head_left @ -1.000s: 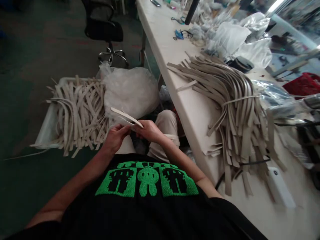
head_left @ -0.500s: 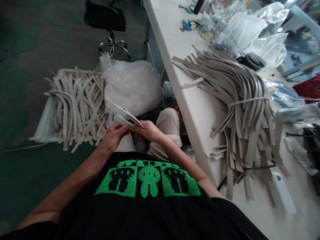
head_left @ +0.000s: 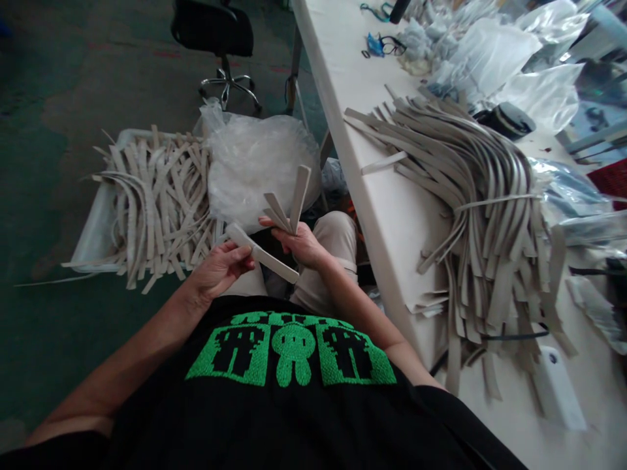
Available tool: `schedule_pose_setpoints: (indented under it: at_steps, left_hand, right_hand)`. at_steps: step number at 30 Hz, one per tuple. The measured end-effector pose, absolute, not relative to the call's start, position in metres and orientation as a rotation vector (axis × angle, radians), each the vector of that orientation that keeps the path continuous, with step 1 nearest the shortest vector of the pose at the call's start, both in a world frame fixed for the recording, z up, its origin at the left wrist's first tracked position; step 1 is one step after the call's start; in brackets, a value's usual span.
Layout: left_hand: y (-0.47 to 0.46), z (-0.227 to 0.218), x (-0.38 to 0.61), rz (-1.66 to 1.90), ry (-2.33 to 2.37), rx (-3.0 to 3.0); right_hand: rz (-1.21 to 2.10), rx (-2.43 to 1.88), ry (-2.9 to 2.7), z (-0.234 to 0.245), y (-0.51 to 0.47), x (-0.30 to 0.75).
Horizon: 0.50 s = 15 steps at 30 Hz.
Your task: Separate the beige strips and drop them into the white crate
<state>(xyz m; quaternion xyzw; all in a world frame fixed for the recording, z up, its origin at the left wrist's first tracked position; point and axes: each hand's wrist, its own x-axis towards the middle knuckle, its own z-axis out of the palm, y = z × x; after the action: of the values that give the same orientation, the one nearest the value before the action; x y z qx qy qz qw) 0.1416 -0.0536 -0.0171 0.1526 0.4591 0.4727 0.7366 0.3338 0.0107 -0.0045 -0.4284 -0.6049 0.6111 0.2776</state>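
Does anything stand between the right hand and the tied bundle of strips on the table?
Yes, in this view: the person's right knee, then the table edge, lie between the right hand and the tied bundle. Whether the hand is above table height cannot be told.

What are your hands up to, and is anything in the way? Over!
Left hand pinching one pale flat strip. Right hand gripping several fanned-out strips. Translucent plastic bag beyond them, seemingly not blocking either hand.
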Motion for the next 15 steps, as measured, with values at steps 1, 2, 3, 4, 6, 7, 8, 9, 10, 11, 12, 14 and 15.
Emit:
schedule_pose_setpoints:
  at_steps: [1, 2, 3, 4, 6, 7, 8, 9, 10, 11, 12, 14, 15]
  left_hand:
    - [-0.056, -0.016, 0.142, 1.006, 0.973, 0.336]
    - [-0.06, -0.015, 0.144, 0.979, 0.94, 0.336]
    - [-0.063, -0.014, 0.145, 0.958, 0.913, 0.335]
    - [-0.067, -0.014, 0.147, 0.939, 0.893, 0.33]
    - [-0.075, -0.015, 0.148, 0.901, 0.872, 0.307]
    - [-0.078, -0.017, 0.148, 0.871, 0.863, 0.282]
    - [-0.08, -0.021, 0.149, 0.831, 0.854, 0.244]
    - [-0.08, -0.026, 0.149, 0.79, 0.838, 0.19]
    - [-0.078, -0.032, 0.15, 0.758, 0.821, 0.12]
    - [-0.074, -0.04, 0.151, 0.744, 0.812, 0.04]
    - [-0.068, -0.049, 0.152, 0.759, 0.815, -0.045]
    - [-0.048, -0.069, 0.15, 0.876, 0.878, -0.217]
    - [-0.035, -0.078, 0.146, 0.971, 0.936, -0.3]
  right_hand:
    - [1.669, -1.051, -1.654, -0.008, 0.012, 0.331]
    - [1.7, -0.95, -1.683, -0.011, 0.012, 0.327]
    - [1.737, -0.863, -1.705, -0.013, 0.012, 0.323]
    - [1.78, -0.801, -1.715, -0.015, 0.012, 0.319]
    - [1.858, -0.766, -1.688, -0.017, 0.011, 0.315]
    - [1.885, -0.785, -1.65, -0.016, 0.01, 0.314]
    - [1.9, -0.815, -1.6, -0.014, 0.009, 0.315]
    - [1.905, -0.849, -1.547, -0.012, 0.009, 0.316]
    - [1.908, -0.879, -1.493, -0.009, 0.008, 0.319]
    - [1.919, -0.897, -1.44, -0.005, 0.006, 0.323]
    - [1.942, -0.901, -1.394, -0.002, 0.005, 0.327]
    - [2.024, -0.863, -1.355, 0.005, -0.001, 0.34]
    - [2.075, -0.828, -1.36, 0.008, -0.005, 0.348]
